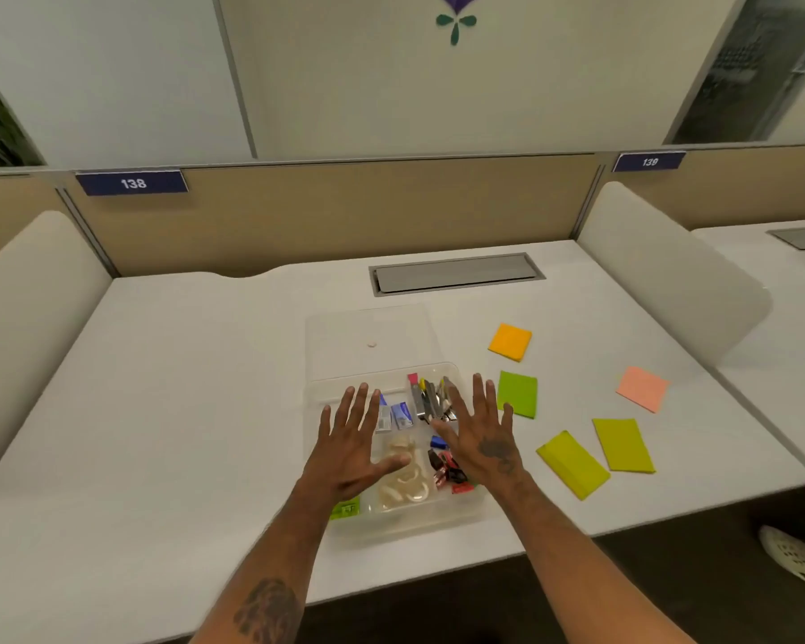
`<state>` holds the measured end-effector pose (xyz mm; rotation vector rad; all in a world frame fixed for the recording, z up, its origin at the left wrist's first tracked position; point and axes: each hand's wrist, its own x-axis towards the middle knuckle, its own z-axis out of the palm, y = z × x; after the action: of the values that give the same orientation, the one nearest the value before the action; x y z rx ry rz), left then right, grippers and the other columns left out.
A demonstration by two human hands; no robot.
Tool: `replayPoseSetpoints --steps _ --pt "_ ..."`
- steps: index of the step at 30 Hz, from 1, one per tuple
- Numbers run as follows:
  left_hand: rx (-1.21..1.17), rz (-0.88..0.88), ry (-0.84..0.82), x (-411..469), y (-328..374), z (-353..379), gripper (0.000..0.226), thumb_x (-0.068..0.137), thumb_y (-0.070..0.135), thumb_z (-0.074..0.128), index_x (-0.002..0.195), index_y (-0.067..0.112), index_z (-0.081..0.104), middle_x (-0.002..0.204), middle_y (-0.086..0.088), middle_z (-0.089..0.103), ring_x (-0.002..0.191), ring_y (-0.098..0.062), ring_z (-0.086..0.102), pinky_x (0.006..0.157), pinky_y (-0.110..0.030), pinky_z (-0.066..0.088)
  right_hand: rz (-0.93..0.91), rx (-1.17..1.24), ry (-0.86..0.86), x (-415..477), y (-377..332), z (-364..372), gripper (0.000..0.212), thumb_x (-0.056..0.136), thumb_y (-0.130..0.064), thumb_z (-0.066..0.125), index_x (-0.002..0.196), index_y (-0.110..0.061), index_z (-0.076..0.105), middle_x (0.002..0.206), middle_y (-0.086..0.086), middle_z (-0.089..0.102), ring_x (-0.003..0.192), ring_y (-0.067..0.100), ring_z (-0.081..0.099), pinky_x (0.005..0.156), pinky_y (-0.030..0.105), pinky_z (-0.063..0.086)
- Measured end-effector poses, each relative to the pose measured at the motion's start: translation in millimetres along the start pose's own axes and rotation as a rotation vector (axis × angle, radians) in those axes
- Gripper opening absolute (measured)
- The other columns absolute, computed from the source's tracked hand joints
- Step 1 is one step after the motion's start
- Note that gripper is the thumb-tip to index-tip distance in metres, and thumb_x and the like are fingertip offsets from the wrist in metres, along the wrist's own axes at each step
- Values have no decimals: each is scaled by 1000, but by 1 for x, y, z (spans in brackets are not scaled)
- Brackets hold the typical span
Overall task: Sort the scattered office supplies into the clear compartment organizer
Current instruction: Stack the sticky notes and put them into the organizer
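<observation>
The clear compartment organizer (405,522) sits near the desk's front edge, its clear lid (372,337) lying open behind it. Its compartments hold small blue boxes (401,415), metal clips (431,399), pale rubber bands (403,485) and red and black clips (447,469). My left hand (352,446) hovers over the organizer's left half with fingers spread, holding nothing. My right hand (482,432) is spread flat over the right half, also holding nothing. Sticky note pads lie on the desk to the right: orange (510,341), green (517,393), pink (642,389) and two yellow-green ones (572,463) (623,444).
A grey cable hatch (456,274) is set into the white desk (182,411) behind the lid. Rounded white side dividers (661,271) stand at both ends, a beige partition at the back. A white shoe (795,560) shows on the floor at the right.
</observation>
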<state>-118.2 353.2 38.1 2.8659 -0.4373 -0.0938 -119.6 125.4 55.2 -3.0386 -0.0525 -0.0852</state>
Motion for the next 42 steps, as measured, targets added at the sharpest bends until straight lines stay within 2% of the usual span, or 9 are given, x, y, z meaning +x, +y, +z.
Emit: replayPoseSetpoints --steps 6,12,15,18,21,26,30,36,42 --pt "-35 87 -11 38 67 11 112 71 94 20 149 29 -25 157 7 -33 143 -12 -32 119 -46 -15 145 24 2 -8 75 -4 81 92 -64 2 135 -19 53 142 23 46 130 42 44 93 63 44" --pt "-42 157 -58 76 154 39 111 73 92 25 151 28 -19 159 3 -28 143 -16 -34 119 -47 -15 244 43 -25 -14 177 5 102 75 -74 -19 146 -23 35 157 18 21 146 36 15 110 58 25" --pt "-31 168 -77 93 193 56 113 70 94 23 153 27 -16 159 4 -27 143 -13 -32 118 -46 -13 280 44 -42 -13 224 10 106 72 -76 -22 147 -24 32 157 17 19 147 35 13 112 56 21" --pt "-9 179 -145 103 226 74 116 68 95 22 153 26 -17 160 1 -27 145 -16 -29 120 -49 -10 305 41 -178 -12 266 16 74 89 -67 10 149 -26 21 159 13 13 147 31 9 114 55 18" --pt "-5 142 -212 107 250 91 118 68 94 27 153 25 -16 160 -1 -27 146 -19 -28 120 -51 -10 316 63 -246 -12 296 28 67 94 -59 31 149 -25 16 158 11 14 146 30 13 113 54 18" --pt "39 44 -335 104 280 118 117 71 88 39 154 22 -11 160 -6 -24 147 -26 -25 118 -54 -10 361 57 -307 -16 315 41 72 89 -63 37 146 -21 23 149 12 32 133 32 34 107 52 28" --pt "31 -31 -415 100 293 129 114 75 79 49 155 19 -7 161 -9 -21 149 -29 -15 120 -52 3 363 32 -292 -14 317 45 79 83 -70 40 142 -19 27 133 10 43 118 29 44 94 45 39" --pt "-9 -63 -405 108 300 125 105 80 59 64 154 17 3 162 -11 3 148 -31 8 114 -46 28 451 258 -363 4 312 37 91 77 -52 66 145 -14 19 129 12 37 115 30 43 90 41 46" --pt "-60 -113 -374 116 300 120 120 66 55 79 153 21 6 152 -11 14 138 -31 25 104 -44 40 626 430 -437 19 318 31 117 70 -34 82 150 -18 -2 136 15 31 124 33 37 97 42 43"
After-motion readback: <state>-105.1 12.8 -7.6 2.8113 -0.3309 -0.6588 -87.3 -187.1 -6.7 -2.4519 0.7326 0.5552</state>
